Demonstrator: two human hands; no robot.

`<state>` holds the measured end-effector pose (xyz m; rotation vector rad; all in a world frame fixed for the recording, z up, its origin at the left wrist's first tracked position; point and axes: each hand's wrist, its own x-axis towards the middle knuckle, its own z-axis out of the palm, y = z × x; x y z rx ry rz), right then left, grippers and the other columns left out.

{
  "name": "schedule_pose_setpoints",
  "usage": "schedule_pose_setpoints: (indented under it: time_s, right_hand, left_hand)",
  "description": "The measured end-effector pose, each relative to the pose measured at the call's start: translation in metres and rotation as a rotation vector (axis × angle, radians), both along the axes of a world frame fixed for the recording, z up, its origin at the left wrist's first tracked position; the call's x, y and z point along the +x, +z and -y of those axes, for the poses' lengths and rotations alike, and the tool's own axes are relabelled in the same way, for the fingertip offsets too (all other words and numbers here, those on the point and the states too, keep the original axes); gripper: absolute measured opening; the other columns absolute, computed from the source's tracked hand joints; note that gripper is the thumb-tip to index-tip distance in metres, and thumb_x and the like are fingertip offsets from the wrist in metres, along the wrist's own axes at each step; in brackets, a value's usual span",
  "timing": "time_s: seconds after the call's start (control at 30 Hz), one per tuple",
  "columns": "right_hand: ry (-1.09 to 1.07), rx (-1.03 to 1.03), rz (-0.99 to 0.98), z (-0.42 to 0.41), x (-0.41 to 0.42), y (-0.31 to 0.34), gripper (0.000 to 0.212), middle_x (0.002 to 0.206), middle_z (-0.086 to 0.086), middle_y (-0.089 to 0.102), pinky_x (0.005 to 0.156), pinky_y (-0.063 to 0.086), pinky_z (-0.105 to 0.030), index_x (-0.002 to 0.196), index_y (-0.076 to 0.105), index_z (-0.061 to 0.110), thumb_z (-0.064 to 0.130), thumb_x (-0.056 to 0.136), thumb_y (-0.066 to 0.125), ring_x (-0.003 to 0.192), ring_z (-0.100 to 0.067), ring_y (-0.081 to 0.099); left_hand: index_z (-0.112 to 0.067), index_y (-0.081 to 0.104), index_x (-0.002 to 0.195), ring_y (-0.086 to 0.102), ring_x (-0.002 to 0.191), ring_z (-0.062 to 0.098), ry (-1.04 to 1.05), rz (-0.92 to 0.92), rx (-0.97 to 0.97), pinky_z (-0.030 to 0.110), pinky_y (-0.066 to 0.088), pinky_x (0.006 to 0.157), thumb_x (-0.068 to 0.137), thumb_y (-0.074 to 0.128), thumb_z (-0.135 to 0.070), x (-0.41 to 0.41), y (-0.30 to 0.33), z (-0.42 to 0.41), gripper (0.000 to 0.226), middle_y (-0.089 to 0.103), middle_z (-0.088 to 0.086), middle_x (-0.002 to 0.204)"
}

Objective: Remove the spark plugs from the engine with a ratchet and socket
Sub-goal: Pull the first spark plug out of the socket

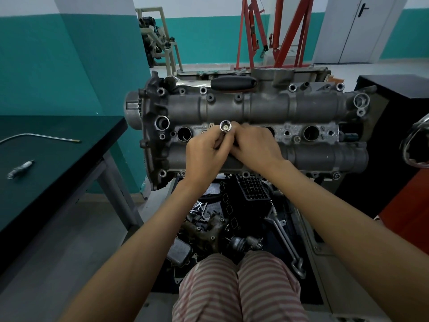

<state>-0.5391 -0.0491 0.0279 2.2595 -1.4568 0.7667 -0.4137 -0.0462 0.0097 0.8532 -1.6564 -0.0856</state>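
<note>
A grey engine head (pixel 255 108) lies across the stand in front of me, with open spark plug wells (pixel 184 133) along its middle. Over the second well, both hands hold a chrome socket (pixel 225 126), its open end facing up with something pale inside. My left hand (pixel 204 154) pinches the socket from the left. My right hand (pixel 255 145) grips it from the right, hiding the socket's lower part. The ratchet (pixel 216 83) with its black handle lies on the far edge of the engine. One spark plug (pixel 19 169) lies on the dark table at left.
A dark table (pixel 58 159) at left carries a thin bent metal tube (pixel 39 137). Loose engine parts and a wrench (pixel 285 242) fill the tray below the engine. A black cabinet (pixel 394 89) stands right. A red hoist (pixel 274 31) stands behind.
</note>
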Motion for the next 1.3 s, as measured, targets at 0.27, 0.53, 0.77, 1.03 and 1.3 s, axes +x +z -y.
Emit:
schedule_pose_setpoints:
  time_s: [0.27, 0.53, 0.77, 1.03, 1.3]
  right_hand:
    - [0.041, -0.006, 0.001, -0.0012, 0.0026, -0.0005, 0.028, 0.092, -0.012, 0.059, 0.051, 0.024, -0.03, 0.096, 0.044, 0.004, 0.032, 0.095, 0.041, 0.072, -0.033, 0.058]
    - [0.027, -0.002, 0.015, -0.0025, 0.0004, 0.0003, 0.027, 0.078, -0.012, 0.067, 0.056, 0.03, -0.029, 0.083, 0.064, 0.008, 0.032, 0.088, 0.051, 0.072, -0.034, 0.063]
    - [0.051, -0.019, 0.041, -0.0009, 0.002, -0.0012, 0.028, 0.093, -0.012, 0.059, 0.052, 0.028, -0.031, 0.097, 0.047, 0.004, 0.031, 0.094, 0.041, 0.07, -0.034, 0.058]
    - [0.002, 0.005, -0.001, 0.0001, 0.0008, -0.0009, 0.033, 0.086, -0.01, 0.068, 0.059, 0.033, -0.031, 0.098, 0.06, 0.012, 0.04, 0.089, 0.044, 0.081, -0.031, 0.063]
    - [0.045, 0.025, 0.058, -0.0014, 0.0027, -0.0007, 0.031, 0.093, -0.011, 0.061, 0.054, 0.03, -0.031, 0.1, 0.044, 0.005, 0.035, 0.092, 0.044, 0.072, -0.034, 0.059]
  left_hand:
    - [0.001, 0.047, 0.076, 0.034, 0.046, 0.011, -0.036, -0.047, 0.061, 0.028, 0.034, 0.045, 0.09, 0.049, -0.026, 0.0006, -0.002, -0.0016, 0.03, 0.039, 0.0, 0.053]
    - [-0.009, 0.04, 0.059, 0.025, 0.047, 0.011, 0.018, 0.011, 0.012, 0.027, 0.027, 0.046, 0.088, 0.06, -0.017, 0.0006, -0.0006, 0.001, 0.036, 0.029, -0.007, 0.049]
    - [-0.004, 0.044, 0.075, 0.039, 0.047, 0.018, -0.032, -0.055, 0.086, 0.029, 0.033, 0.046, 0.089, 0.052, -0.021, 0.0004, -0.0014, -0.0038, 0.023, 0.045, 0.01, 0.055]
    - [-0.013, 0.038, 0.06, 0.028, 0.045, 0.008, 0.014, 0.015, 0.038, 0.023, 0.025, 0.047, 0.088, 0.06, -0.019, -0.0001, -0.0001, -0.0003, 0.036, 0.027, -0.014, 0.048]
    - [-0.011, 0.035, 0.067, 0.03, 0.048, 0.013, -0.008, 0.002, 0.087, 0.028, 0.029, 0.047, 0.089, 0.055, -0.022, 0.0002, 0.0001, -0.0036, 0.033, 0.033, -0.006, 0.051]
